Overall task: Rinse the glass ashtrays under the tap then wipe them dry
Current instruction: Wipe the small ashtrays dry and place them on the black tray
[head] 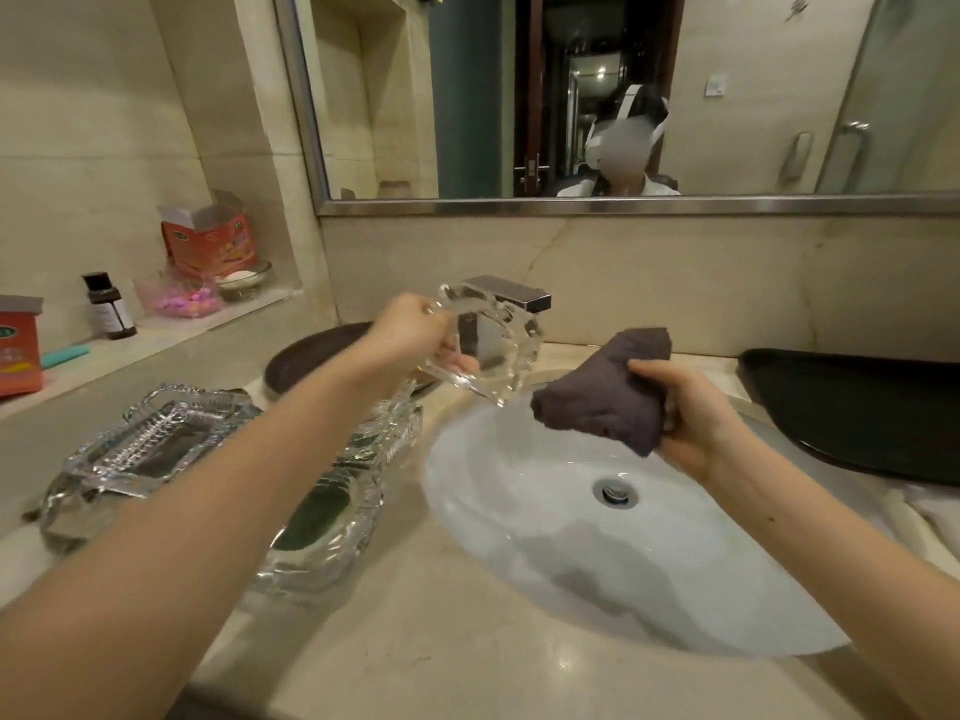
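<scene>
We stand at a beige marble worktop point(467, 641) with a white oval basin point(519, 511) sunk into it, walls of pale stone tile point(93, 122) all round. A steel-framed mirror point(753, 70) spans the wall ahead (it reflects a dark doorway and a glass shower door). To our left a tiled ledge point(171, 330) carries red boxes point(210, 241), a brown bottle point(109, 311) and a small dish.

Clear cut glass ashtray point(483, 345), wet-glossy. Dark towel point(602, 402), matt rough terry cloth. White basin point(519, 511), glazed smooth. Tap point(511, 293), brushed metal. Counter point(441, 641), polished beige stone.
</scene>
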Demonstrator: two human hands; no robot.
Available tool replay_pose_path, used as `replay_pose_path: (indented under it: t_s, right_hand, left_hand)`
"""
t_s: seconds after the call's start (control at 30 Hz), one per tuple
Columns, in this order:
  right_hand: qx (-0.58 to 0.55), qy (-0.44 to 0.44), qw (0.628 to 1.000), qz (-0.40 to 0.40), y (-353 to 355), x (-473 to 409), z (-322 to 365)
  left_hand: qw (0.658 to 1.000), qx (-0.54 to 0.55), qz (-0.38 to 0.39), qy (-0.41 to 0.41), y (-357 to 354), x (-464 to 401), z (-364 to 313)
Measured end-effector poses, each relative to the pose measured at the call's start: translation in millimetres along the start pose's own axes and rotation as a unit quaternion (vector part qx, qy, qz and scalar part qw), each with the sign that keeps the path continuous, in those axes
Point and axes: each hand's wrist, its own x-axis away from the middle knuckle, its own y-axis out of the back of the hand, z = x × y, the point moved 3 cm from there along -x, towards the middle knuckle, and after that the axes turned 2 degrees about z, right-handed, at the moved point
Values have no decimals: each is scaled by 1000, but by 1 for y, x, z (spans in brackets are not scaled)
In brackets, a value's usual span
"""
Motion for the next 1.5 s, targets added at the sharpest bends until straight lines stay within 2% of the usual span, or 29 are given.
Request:
replay_pose_path:
  t_s: [0.07,0.2,0.27,0.37,0.43,0.47,0.57,0.63,0.7,0.77,0.8,0.9,0.97,1.0,1.03,1.07,1.17,1.2,1.33,1.4,1.43,1.5]
  right_hand:
    - [-5,17,1000,-1,10,2,7]
    - [74,68,994,-32,30,6,12]
    - [77,80,992,-54,38,7,11]
    - [59,132,986,-78,44,6,12]
    - [128,183,970,-98,46,4,12]
    - [208,215,947,-119,46,3,11]
    - [431,288,837,-175,44,-1,0]
    - [465,291,817,-180,37,0,-13]
    - [466,301,822,-132,23,6,-25]
    - [499,334,797,-62,9,16,-36]
    - [542,343,767,-25,4,18,-42]
    - [699,326,634,59,-1,18,-59]
    - [771,342,535,49,3,12,-59]
    - [796,343,497,30,7,8,-54]
    - [810,334,481,13,12,4,-50]
    - [814,321,484,7,17,0,-48]
    - [772,329,542,33,14,2,-56]
    - [760,345,549,46,10,5,-58]
    - [767,398,498,64,1,6,-53]
    - [792,406,456,25,6,2,-49]
    - [799,404,446,-8,9,2,-46]
    - [794,397,457,-62,15,1,-41]
  left_hand:
    - [998,49,8,27,-35,3,10]
    - [991,119,-12,53,-86,0,38]
    - [984,166,-21,60,-104,-2,48]
    - [965,248,27,88,-122,-3,54]
    - [945,296,67,118,-129,-4,57]
    - [937,315,82,126,-132,-3,58]
    - [932,328,106,110,-136,0,59]
    - [943,305,108,77,-138,-2,62]
    - [950,288,109,45,-139,-3,64]
    - [949,293,110,36,-141,-1,66]
    - [948,298,107,38,-141,0,66]
    - [949,298,84,55,-140,2,69]
    - [950,300,74,47,-138,-1,69]
    - [950,301,79,43,-138,-1,68]
    - [950,297,90,42,-138,0,67]
    - [951,288,100,42,-140,1,65]
    - [953,277,112,39,-145,4,64]
    - [955,272,111,35,-145,4,64]
    - [961,251,114,39,-142,2,64]
    - [957,259,129,33,-141,2,62]
    - [955,264,134,28,-142,2,61]
    - [956,262,126,21,-141,2,59]
